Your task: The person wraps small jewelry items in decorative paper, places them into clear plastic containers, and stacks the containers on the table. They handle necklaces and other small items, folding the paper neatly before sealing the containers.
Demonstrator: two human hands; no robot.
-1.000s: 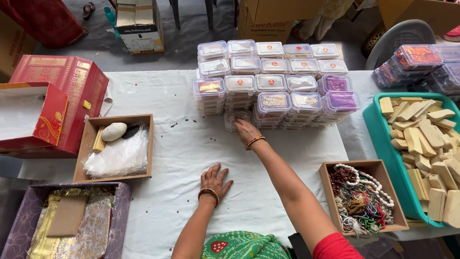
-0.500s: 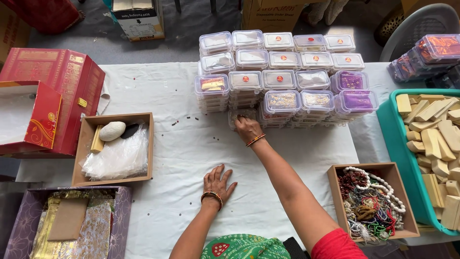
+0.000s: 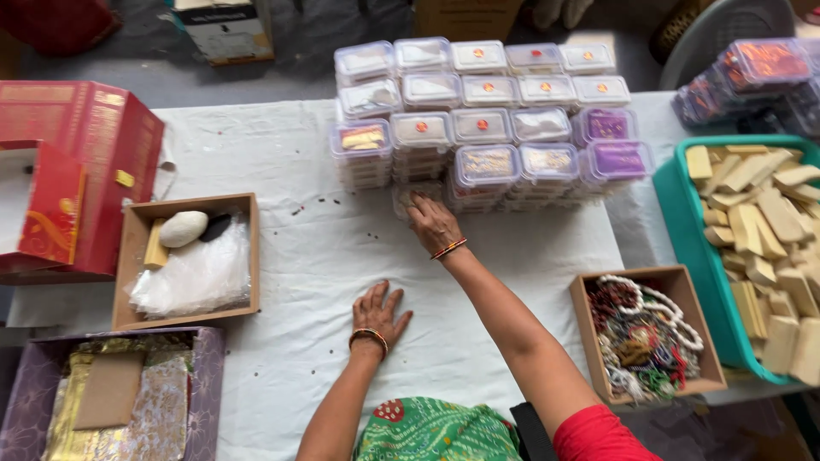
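right hand (image 3: 434, 224) is reaching w/ fingers spread onto the bottom clear box (image 3: 416, 198) of the stack, not gripping it yet. left hand (image 3: 379, 312) is resting flat & empty. imo slide it out slow, stack's sitting right above.

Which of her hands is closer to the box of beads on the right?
The right hand. It lies up and to the left of the bead box, at the stacked clear containers. The left hand rests flat on the tablecloth, farther left.
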